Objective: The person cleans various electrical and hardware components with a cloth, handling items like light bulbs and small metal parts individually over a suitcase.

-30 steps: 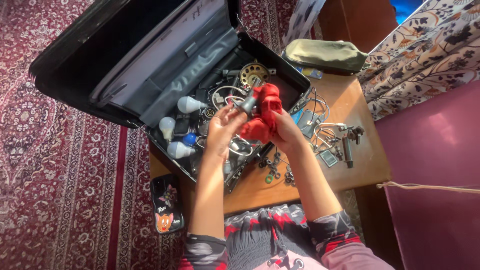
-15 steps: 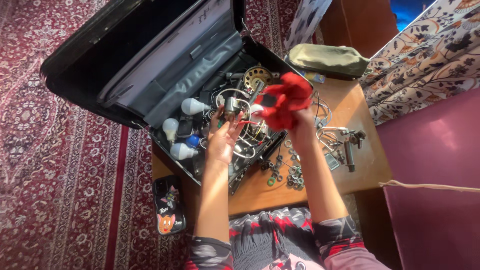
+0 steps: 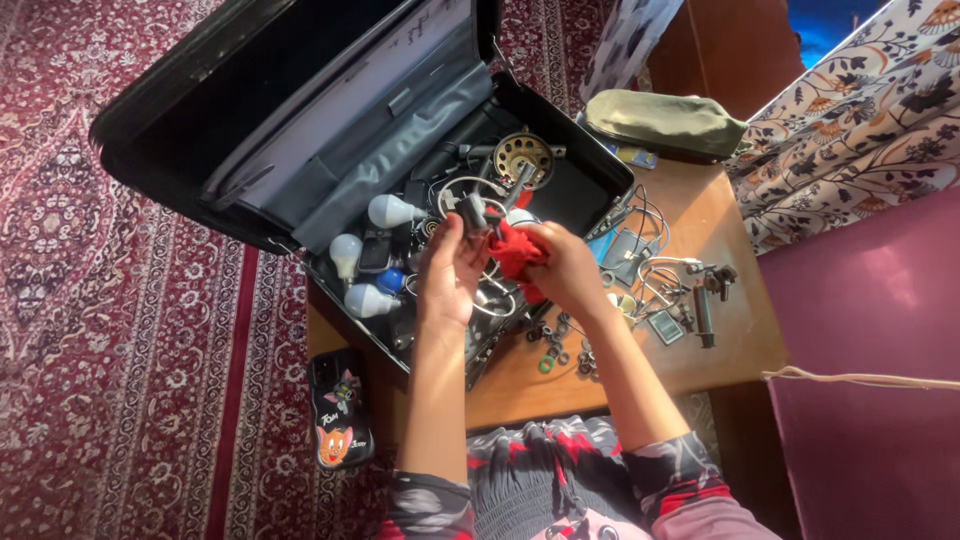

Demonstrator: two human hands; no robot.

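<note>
My left hand (image 3: 447, 272) pinches a small metal part (image 3: 472, 211), long axis pointing toward the upper right of the frame. My right hand (image 3: 560, 268) has its grip closed on a red cloth (image 3: 512, 250). A cartoon phone case (image 3: 336, 408) sits lower left.

We look down on a dark red patterned carpet (image 3: 120, 330) under a low wooden table (image 3: 700, 215); floral fabric (image 3: 850, 120) hangs at upper right beside a plum-coloured cushion (image 3: 870, 330) (strong sunlight falls across everything)

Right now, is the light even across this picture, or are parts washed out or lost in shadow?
Head view: uneven; hard sun glares on the table, left hand and right hand with the red cloth; the open case's lid sinks into black; edges look slightly bent, nothing badly blurred.
</note>
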